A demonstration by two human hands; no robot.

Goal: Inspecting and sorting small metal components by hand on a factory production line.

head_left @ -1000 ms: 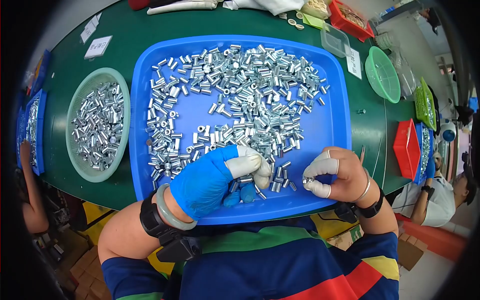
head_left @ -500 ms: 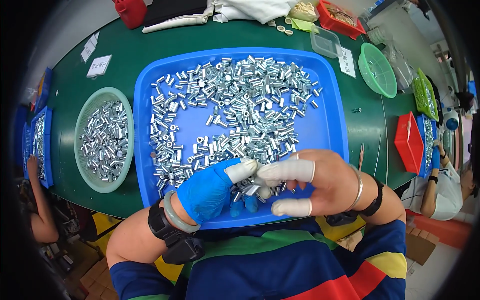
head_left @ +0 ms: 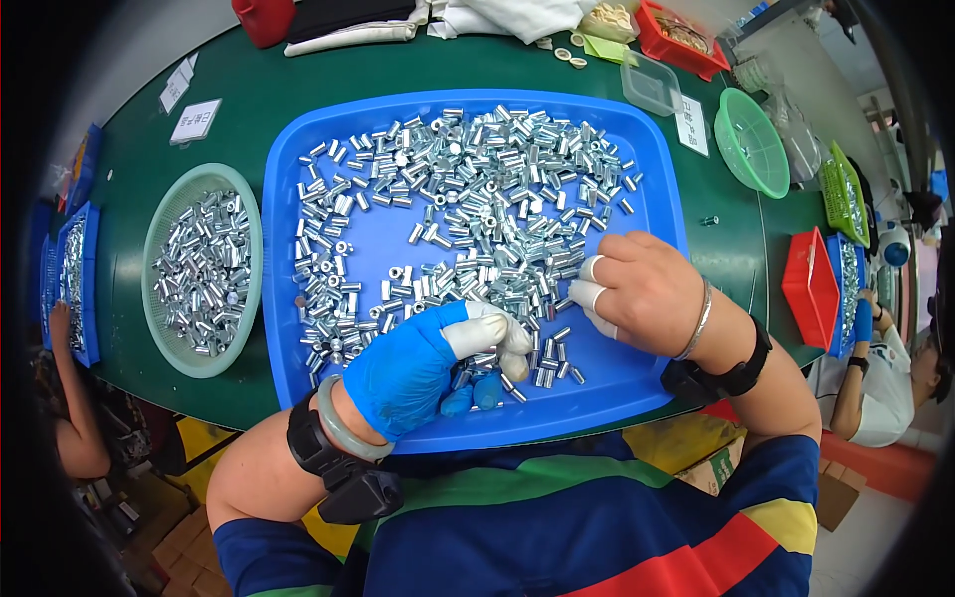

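A large blue tray (head_left: pixel 637 383) holds a spread of small silvery flanged metal sleeves that look like rivet nuts (head_left: pixel 487 204). My left hand (head_left: pixel 423 363), in a blue glove with white finger covers, is curled over the tray's near part. Its fingers are closed, and whatever lies inside them is hidden. My right hand (head_left: pixel 642 298), with white covers on several fingertips, is at the right edge of the heap. Its fingertips are drawn together, pointing left; I cannot see whether a piece is between them. Several loose pieces lie between my hands.
Left of the tray stands a pale green basket (head_left: pixel 154 289) of the same pieces. On the right are a green basket (head_left: pixel 751 144), a red bin (head_left: pixel 811 289) and a clear plastic box (head_left: pixel 652 85). One loose piece (head_left: pixel 709 220) lies on the green table. Other people work at both sides.
My right hand has moved away from my left, up and to the right, and its fingers have drawn together. My left hand has shifted slightly. Loose pieces now show between the hands.
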